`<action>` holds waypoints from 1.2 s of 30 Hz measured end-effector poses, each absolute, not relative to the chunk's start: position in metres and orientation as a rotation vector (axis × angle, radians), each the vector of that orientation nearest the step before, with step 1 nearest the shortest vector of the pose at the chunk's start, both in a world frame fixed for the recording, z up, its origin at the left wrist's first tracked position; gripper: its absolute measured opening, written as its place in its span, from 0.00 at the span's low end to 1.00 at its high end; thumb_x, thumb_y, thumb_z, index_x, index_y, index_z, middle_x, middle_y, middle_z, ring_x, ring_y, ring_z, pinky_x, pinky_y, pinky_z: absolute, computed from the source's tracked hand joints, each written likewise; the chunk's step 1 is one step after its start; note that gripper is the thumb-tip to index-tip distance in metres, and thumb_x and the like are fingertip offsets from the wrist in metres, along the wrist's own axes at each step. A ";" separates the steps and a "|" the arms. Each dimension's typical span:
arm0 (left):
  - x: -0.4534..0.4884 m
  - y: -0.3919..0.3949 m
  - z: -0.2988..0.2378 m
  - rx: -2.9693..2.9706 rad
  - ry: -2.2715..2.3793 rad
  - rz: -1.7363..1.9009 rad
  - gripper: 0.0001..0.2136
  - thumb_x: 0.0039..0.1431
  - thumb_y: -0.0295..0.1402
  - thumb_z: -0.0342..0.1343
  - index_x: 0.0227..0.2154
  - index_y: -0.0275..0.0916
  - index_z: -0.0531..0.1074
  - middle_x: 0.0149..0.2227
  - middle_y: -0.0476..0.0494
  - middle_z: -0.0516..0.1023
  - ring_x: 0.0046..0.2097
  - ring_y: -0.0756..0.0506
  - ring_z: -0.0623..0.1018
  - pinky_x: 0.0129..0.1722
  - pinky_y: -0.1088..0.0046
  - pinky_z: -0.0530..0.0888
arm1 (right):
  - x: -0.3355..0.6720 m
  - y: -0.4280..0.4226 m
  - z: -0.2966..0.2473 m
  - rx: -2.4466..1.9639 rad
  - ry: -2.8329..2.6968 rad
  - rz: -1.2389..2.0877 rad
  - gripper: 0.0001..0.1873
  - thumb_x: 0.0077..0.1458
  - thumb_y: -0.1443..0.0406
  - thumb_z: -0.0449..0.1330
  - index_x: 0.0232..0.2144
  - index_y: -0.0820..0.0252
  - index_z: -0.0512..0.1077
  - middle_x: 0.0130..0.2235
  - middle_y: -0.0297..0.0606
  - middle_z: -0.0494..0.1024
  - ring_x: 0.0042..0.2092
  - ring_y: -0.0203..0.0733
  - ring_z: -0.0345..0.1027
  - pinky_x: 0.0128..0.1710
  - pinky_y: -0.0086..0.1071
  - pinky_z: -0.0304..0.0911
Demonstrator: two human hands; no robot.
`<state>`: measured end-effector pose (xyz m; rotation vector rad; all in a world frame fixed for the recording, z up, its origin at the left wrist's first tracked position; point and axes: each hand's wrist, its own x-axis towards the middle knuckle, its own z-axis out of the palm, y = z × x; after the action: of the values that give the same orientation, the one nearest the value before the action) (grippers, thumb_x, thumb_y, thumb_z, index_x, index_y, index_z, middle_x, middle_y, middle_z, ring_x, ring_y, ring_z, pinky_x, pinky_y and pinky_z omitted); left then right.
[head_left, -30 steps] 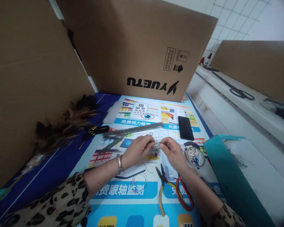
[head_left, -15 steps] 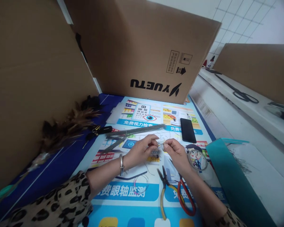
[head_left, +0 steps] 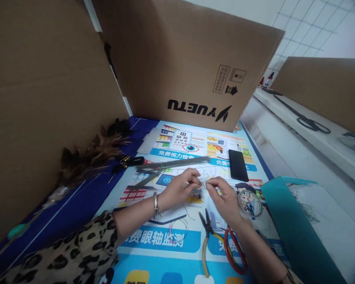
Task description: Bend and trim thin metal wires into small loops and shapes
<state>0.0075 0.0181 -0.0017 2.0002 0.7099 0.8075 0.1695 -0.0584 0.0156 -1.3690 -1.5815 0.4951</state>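
My left hand (head_left: 180, 188) and my right hand (head_left: 223, 195) meet over a printed poster (head_left: 165, 236), fingertips pinched together on a thin bent wire (head_left: 204, 182) that runs between them. A silver bangle sits on my left wrist. A bundle of straight grey wires (head_left: 168, 166) lies just beyond my left hand. Yellow-handled pliers (head_left: 206, 236) and red-handled pliers (head_left: 235, 248) rest on the poster below my right hand. A small wire loop with coloured beads (head_left: 177, 228) lies under my left forearm.
A black phone (head_left: 238, 165) lies beyond my right hand. A round clear container (head_left: 250, 202) sits at the right, next to a teal box (head_left: 292, 225). A feather duster (head_left: 88, 157) and a black pen (head_left: 133, 161) lie left. Cardboard walls (head_left: 180, 59) stand behind and left.
Both hands stay pinched on the wire, with small finger shifts. The view has shifted slightly, so everything sits a little lower and to the right.
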 end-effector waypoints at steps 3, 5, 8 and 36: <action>0.008 0.016 -0.001 1.997 0.708 0.791 0.10 0.53 0.25 0.48 0.38 0.40 0.59 0.34 0.49 0.76 0.38 0.49 0.75 0.38 0.71 0.68 | 0.168 -0.059 0.016 -1.396 -1.580 0.492 0.04 0.54 0.67 0.53 0.31 0.59 0.67 0.30 0.34 0.68 0.33 0.36 0.62 0.35 0.30 0.58; 0.009 0.015 -0.001 1.989 0.713 0.795 0.09 0.53 0.24 0.48 0.37 0.40 0.60 0.33 0.49 0.75 0.37 0.49 0.75 0.38 0.72 0.68 | 0.167 -0.059 0.016 -1.418 -1.570 0.494 0.03 0.54 0.67 0.53 0.30 0.59 0.66 0.30 0.34 0.68 0.33 0.36 0.62 0.35 0.30 0.58; 0.010 0.014 -0.001 1.977 0.729 0.799 0.09 0.52 0.24 0.49 0.36 0.40 0.60 0.32 0.50 0.75 0.36 0.50 0.75 0.37 0.72 0.69 | 0.166 -0.059 0.015 -1.433 -1.553 0.504 0.03 0.54 0.67 0.53 0.30 0.60 0.66 0.29 0.33 0.68 0.33 0.35 0.62 0.35 0.29 0.57; 0.008 0.024 0.001 2.007 0.585 0.951 0.09 0.55 0.33 0.52 0.38 0.40 0.72 0.44 0.42 0.70 0.48 0.46 0.68 0.49 0.68 0.64 | 0.169 -0.055 0.004 -1.361 -1.261 0.834 0.05 0.55 0.62 0.52 0.31 0.58 0.64 0.27 0.30 0.64 0.30 0.34 0.58 0.32 0.28 0.55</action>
<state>0.0082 0.0238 0.0006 2.0073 0.5850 0.9509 0.1694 -0.0554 0.0038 -1.3614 -1.2608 0.8344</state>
